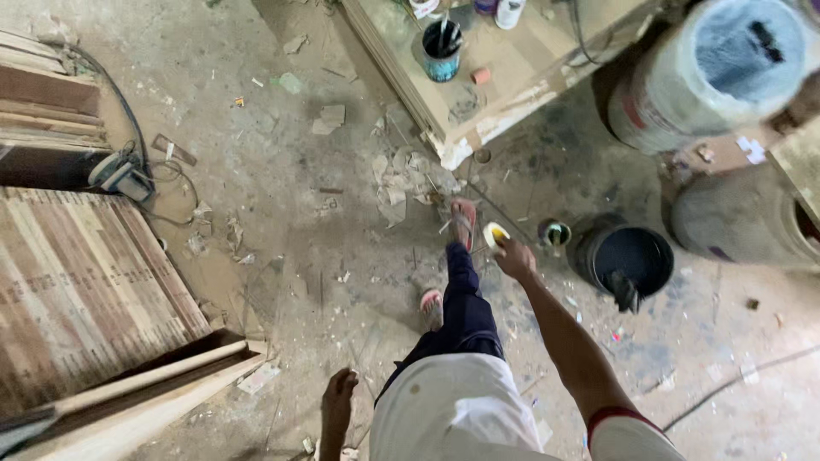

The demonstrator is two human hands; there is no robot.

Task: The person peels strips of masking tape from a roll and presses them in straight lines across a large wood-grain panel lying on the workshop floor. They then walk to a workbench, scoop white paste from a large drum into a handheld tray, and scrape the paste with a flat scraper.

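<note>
One right hand (515,258) pinches a small yellow-and-white cup (494,234) just left of a black bucket (628,260). The left hand (338,394) hangs loosely open, well left of the bucket, above a dusty, littered concrete floor (282,222).

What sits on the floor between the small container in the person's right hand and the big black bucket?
In the head view, a small open tin with a greenish inside stands on the dusty floor between the small container in the right hand and the black bucket.

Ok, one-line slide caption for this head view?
Walking a dusty workshop floor, right hand carrying a small yellow-and-white container near a black bucket; left hand hangs empty.
</note>
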